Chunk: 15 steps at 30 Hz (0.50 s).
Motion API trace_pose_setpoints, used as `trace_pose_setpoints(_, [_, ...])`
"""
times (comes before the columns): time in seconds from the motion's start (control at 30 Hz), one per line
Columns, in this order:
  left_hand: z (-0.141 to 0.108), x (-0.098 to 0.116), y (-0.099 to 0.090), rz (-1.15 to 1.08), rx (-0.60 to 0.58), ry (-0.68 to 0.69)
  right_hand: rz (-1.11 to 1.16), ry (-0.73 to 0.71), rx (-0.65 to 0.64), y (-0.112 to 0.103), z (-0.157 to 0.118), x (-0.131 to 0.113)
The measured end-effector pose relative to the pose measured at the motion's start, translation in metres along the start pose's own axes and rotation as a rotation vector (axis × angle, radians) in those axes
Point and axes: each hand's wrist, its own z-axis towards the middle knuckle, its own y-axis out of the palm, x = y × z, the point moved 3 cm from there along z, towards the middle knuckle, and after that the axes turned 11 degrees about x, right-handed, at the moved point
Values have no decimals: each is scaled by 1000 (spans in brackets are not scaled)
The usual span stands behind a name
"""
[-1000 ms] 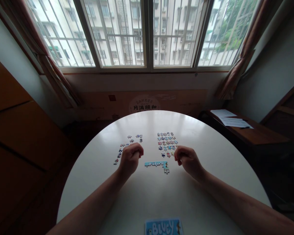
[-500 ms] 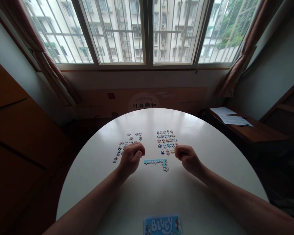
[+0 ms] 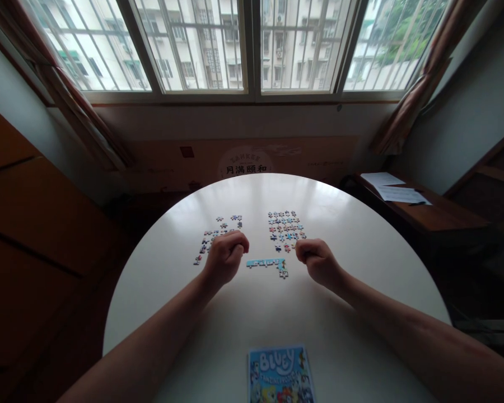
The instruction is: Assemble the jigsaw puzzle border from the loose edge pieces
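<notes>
My left hand (image 3: 227,253) is closed in a loose fist beside a group of loose jigsaw pieces (image 3: 205,242), partly covering them. My right hand (image 3: 318,258) is also curled closed, at the lower right corner of a second group of jigsaw pieces (image 3: 283,228) set out in rows. Whatever either fist may hold is hidden by the fingers. Between the hands lies a joined strip of light-blue puzzle pieces (image 3: 264,262), with a short leg pointing toward me at its right end. Neither hand touches this strip.
A blue picture sheet marked "BLUEY" (image 3: 280,378) lies near me on the round white table (image 3: 235,330). To the right, papers (image 3: 397,193) and a pen rest on a wooden side desk (image 3: 441,221). A barred window (image 3: 252,47) is beyond the table.
The view has tilted down, so the table sits higher and more of the picture sheet shows. My right hand has shifted slightly left, closer to the pieces. Both hands stay closed.
</notes>
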Motion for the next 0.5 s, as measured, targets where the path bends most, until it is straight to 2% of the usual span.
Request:
trace_pose_setpoints(0.3, [1, 1, 0, -20, -9, 28, -34, -67, 102, -16, 6, 7])
trace_pose_setpoints(0.5, [1, 0, 1, -24, -22, 53, -16, -103, 152, -15, 5, 9])
